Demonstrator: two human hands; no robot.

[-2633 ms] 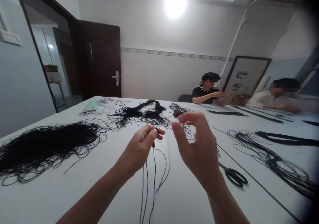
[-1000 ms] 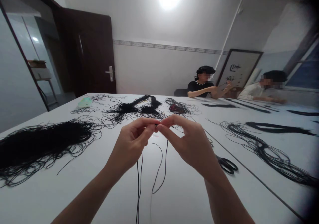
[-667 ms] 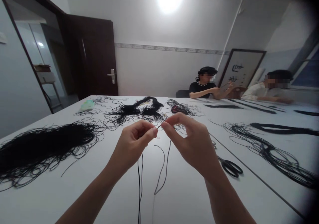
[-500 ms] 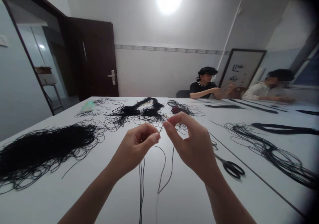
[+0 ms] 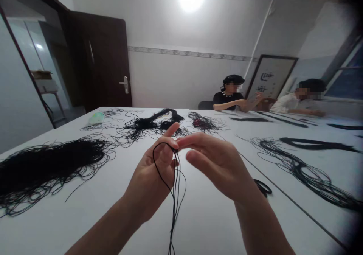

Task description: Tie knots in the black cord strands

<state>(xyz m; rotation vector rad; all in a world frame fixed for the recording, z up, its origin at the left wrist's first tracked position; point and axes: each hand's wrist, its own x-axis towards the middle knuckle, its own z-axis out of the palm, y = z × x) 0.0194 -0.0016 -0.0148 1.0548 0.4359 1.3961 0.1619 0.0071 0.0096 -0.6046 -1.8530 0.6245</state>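
Thin black cord (image 5: 174, 198) hangs in several strands from the fingertips of my left hand (image 5: 151, 181), which pinches it while one finger points upward. Part of the cord loops out to the left over that hand's thumb. My right hand (image 5: 219, 166) is beside it, its fingers stretched out and their tips touching the cord where it bunches at the left fingertips. The right thumb stands apart from the fingers, with nothing visible between them. Fingers cover the exact crossing of the strands. Partly behind my right wrist are black scissor handles (image 5: 264, 188).
On the white table (image 5: 124, 224) lie a thick black cord bundle (image 5: 53, 164) at left, tangled cord (image 5: 144, 124) farther back, and loose strands (image 5: 297, 168) at right. A greenish translucent item (image 5: 96, 117) lies far left. Two people (image 5: 228, 96) sit at the far right.
The taut piece of cord between my hands is now a loop over my left hand. My right thumb and index finger have parted, and the hanging strands have gathered closer together.
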